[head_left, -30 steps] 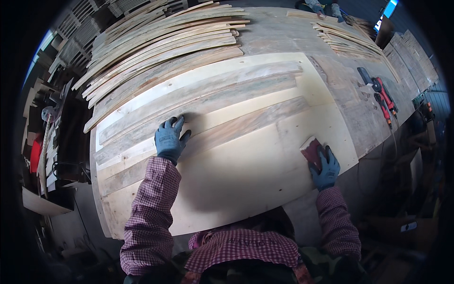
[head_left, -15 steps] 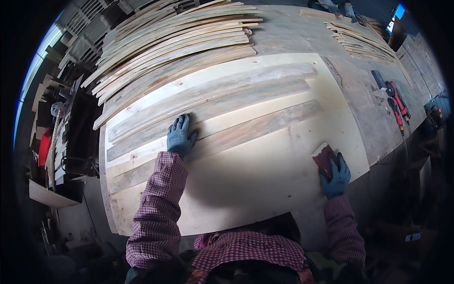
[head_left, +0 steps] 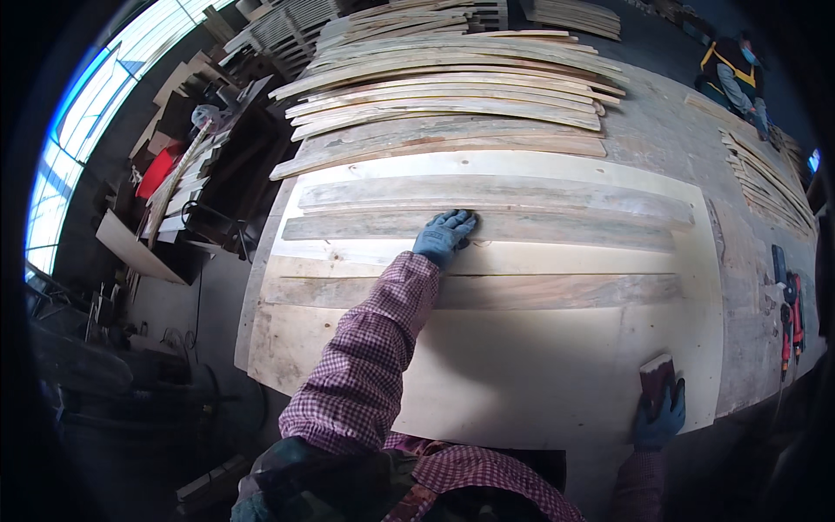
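My left hand, in a blue work glove, lies with its fingers stretched over the second grey-brown board. Beyond that board lies another long board, and nearer me a third board lies apart from them. All three rest on a pale wooden panel. At the panel's near right corner, my gloved right hand is closed round a dark red sanding block with a pale edge. The block rests on or just over the panel; contact is hard to tell.
Stacked long slats cover the table's far side. More slats and red-and-black hand tools lie at the right. Another person is at the far right. A cluttered bench with a red object stands at the left.
The view has turned left, so the table appears shifted right. My left hand has slid over the second board, its fingers closer together. My right hand still holds the block, nearer the panel's front edge.
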Available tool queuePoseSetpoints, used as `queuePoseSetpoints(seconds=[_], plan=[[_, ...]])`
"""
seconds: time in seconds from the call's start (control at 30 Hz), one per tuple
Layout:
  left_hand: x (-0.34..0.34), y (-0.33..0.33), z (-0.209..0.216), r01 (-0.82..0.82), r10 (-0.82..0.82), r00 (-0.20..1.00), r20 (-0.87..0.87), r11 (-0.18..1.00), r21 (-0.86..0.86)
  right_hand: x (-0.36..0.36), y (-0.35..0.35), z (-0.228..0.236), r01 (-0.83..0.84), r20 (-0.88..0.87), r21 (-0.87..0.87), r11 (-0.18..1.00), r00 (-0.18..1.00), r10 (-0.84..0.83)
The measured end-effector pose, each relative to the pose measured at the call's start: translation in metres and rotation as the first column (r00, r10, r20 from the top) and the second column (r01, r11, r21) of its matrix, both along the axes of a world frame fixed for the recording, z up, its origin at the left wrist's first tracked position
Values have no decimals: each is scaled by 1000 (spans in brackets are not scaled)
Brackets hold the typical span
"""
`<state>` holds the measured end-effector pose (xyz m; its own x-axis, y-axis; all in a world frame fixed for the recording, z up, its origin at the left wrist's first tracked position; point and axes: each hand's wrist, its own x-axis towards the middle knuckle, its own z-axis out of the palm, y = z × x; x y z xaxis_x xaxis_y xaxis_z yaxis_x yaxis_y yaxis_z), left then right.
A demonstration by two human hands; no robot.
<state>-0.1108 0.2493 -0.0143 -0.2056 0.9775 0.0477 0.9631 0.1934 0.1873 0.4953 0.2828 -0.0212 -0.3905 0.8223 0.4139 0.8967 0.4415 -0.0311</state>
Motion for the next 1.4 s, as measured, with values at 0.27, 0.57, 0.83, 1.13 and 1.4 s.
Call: queuePoseSetpoints(seconds=[0.27, 0.57, 0.83, 1.13, 1.4], plan=[[-11, 6, 0, -15, 15, 1000, 10, 1000, -13, -6, 1, 6, -28, -16, -53, 998, 999, 27], [7, 23, 22, -105, 102, 994, -28, 975, -193, -5, -1, 10, -39, -22, -65, 997, 999, 38], [102, -25, 88, 37, 18, 993, 118, 894, -446, -5, -5, 8, 61, -45, -146, 987, 997, -68], [102, -140, 15, -103, 95, 993, 75, 988, 116, -77, -7, 14, 159, -251, -164, 974, 948, -197], [137, -165, 16, 3, -15, 997, 78, 989, 150, -228, -81, 36, -362, -65, -146, 921, 932, 356]])
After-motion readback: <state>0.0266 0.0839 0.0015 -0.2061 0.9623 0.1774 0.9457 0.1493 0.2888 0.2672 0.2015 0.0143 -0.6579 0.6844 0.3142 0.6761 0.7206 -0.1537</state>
